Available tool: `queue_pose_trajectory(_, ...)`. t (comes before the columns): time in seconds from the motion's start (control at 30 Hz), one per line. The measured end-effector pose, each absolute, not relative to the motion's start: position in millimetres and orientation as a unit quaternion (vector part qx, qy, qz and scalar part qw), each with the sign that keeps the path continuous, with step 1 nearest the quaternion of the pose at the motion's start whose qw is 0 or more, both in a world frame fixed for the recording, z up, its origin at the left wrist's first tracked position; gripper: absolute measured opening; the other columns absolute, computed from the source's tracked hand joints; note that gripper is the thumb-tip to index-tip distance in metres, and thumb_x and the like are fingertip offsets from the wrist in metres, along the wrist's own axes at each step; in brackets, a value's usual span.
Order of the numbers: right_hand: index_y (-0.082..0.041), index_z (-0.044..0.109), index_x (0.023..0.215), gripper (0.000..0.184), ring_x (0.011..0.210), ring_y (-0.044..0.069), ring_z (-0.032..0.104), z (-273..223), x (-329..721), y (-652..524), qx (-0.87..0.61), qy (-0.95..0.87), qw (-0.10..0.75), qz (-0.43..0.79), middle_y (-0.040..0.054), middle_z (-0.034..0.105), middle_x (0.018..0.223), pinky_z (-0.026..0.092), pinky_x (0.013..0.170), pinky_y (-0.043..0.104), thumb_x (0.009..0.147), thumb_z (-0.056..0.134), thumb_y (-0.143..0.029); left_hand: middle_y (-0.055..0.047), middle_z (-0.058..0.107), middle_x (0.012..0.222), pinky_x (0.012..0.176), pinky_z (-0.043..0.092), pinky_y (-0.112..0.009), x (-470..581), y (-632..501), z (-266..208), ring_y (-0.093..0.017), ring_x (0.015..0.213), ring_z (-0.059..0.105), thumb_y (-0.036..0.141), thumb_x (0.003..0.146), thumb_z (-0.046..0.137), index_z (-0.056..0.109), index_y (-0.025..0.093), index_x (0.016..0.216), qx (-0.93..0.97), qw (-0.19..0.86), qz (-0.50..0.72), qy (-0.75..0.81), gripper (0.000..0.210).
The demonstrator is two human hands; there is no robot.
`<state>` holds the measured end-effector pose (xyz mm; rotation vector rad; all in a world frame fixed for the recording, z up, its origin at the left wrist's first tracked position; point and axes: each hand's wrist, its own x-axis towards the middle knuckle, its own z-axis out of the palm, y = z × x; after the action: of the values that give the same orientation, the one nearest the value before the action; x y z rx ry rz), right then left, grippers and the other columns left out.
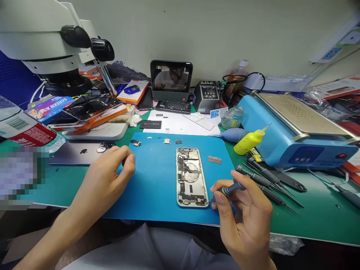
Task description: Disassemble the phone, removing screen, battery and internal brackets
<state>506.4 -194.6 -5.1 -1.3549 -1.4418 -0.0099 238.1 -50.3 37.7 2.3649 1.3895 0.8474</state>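
An opened phone (198,187), its inner parts exposed, lies on the blue mat (152,183). My right hand (246,210) is closed around a grey precision screwdriver (233,188), whose thin tip points to the phone's lower right corner; I cannot tell whether it touches. My left hand (108,178) hovers over the mat's left side, loosely closed, thumb by the curled index finger. Its other fingertips are hidden. A thin metal plate (215,160) sits right of the phone. Beyond the phone lie a small metal part (167,141) and a dark module (137,143).
A microscope (42,41) rises at the left beside a bottle (28,123). Several tools, including black tweezers (277,198), lie right of the mat. Behind them are a yellow squeeze bottle (250,141) and a blue heating machine (261,127). A black battery (150,124) lies at the back.
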Motion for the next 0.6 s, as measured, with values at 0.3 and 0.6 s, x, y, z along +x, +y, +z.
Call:
queue_pose_trajectory(0.3, -0.027, 0.053, 0.158, 0.060, 0.082, 0.016, 0.079, -6.5, 508.3, -193.8, -0.575, -0.624, 0.528, -0.032, 0.0037, 0.076, 0.104, 0.069, 0.065, 0.025, 0.104, 0.069, -0.006, 0.001, 0.068, 0.092, 0.069, 0.043, -0.036, 239.1, -29.8, 42.9, -0.022, 0.076, 0.060, 0.043, 0.113, 0.049, 0.057, 0.027, 0.104, 0.780, 0.164, 0.282, 0.535, 0.020)
queue_pose_trajectory(0.6, -0.029, 0.059, 0.155, 0.066, 0.082, 0.016, 0.080, -8.6, 515.8, -193.2, -0.552, -0.648, 0.518, -0.091, 0.0004, 0.081, 0.105, 0.069, 0.076, 0.029, 0.097, 0.079, -0.003, -0.004, 0.073, 0.102, 0.088, 0.050, -0.038, 253.9, 3.5, 48.2, -0.025, 0.099, 0.066, 0.023, 0.108, 0.068, 0.075, 0.023, 0.100, 0.861, 0.059, 0.283, 0.419, 0.011)
